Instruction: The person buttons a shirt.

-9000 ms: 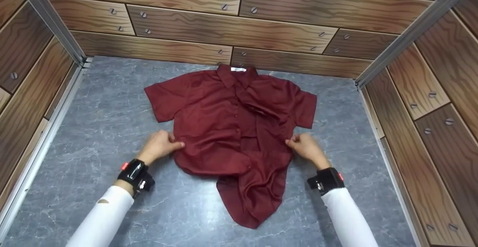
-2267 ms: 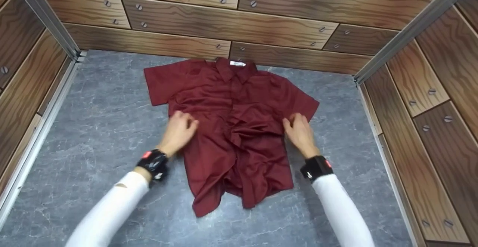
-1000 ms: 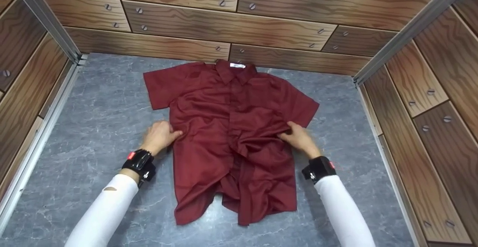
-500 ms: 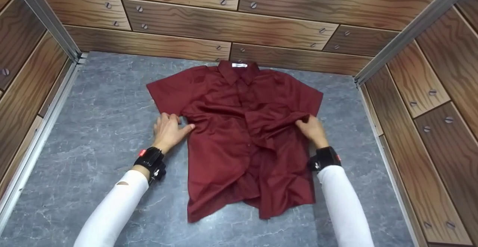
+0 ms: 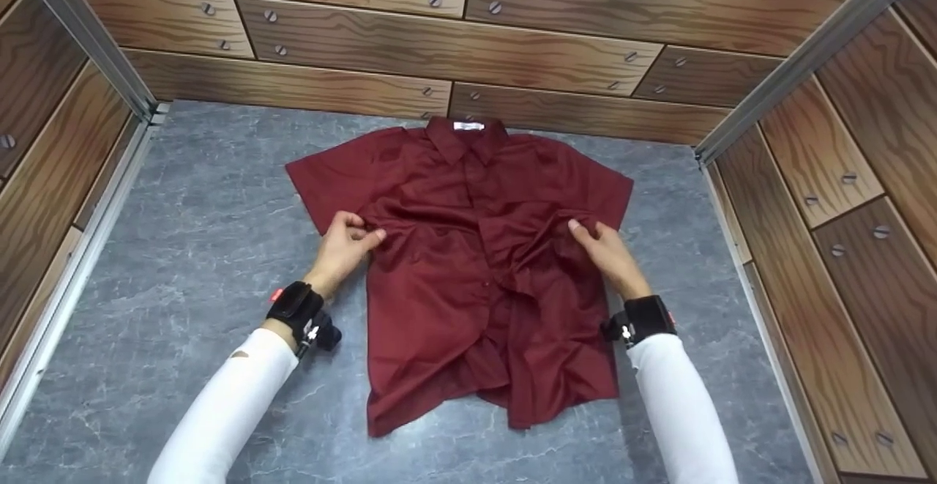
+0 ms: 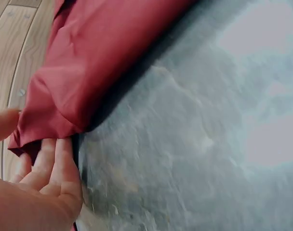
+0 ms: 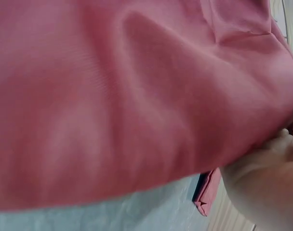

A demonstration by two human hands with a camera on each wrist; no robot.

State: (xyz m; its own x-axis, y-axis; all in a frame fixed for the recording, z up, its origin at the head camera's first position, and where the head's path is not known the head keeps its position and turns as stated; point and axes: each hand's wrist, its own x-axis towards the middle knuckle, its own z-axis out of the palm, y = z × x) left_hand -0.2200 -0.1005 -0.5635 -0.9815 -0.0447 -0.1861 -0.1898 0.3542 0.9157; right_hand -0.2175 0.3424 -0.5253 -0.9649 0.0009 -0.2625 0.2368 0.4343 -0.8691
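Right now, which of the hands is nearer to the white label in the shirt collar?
Left, only slightly. The left hand pinches the shirt below-left of the label; the right hand pinches it farther below-right.

Person, two arms in view. Sleeves: long, white, close-fitting, reaching to each wrist; the left sleeve (image 5: pixel 234 389) carries a small brownish mark (stain or tear, cannot tell). The right sleeve (image 5: pixel 677 411) is plain. Wrists: a glossy black band-mounted device on each, the left device (image 5: pixel 296 308) with a small red tab, the right device (image 5: pixel 644 319) showing a white marking. Hands bare.
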